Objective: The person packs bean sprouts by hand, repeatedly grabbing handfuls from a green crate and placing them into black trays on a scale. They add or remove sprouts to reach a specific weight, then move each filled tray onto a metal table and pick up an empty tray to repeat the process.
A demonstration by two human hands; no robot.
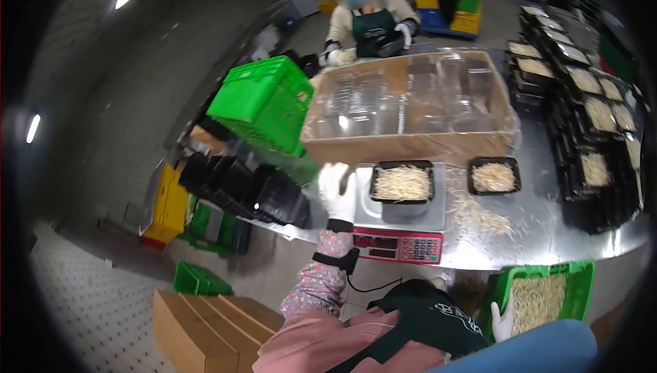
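My left hand point(337, 194), in a white glove, is stretched out at the left edge of a scale point(400, 217) with a red keypad panel. Its fingers are extended and hold nothing visible. On the scale sits a black tray point(402, 182) filled with pale bean sprouts, just right of that hand. A second black tray point(494, 176) of sprouts stands on the table to the right. Low on the right, my white-gloved right hand point(503, 319) is at the left side of a green crate point(582, 272) of sprouts, fingers apart. A blue surface partly covers its wrist.
Behind the scale stands a large carton point(410, 146) of clear plastic lids. A green crate point(256, 99) and black trays point(277, 195) are at left. Filled trays are stacked point(595, 168) at right. Loose sprouts point(479, 215) lie on the metal table. A co-worker point(373, 24) stands opposite.
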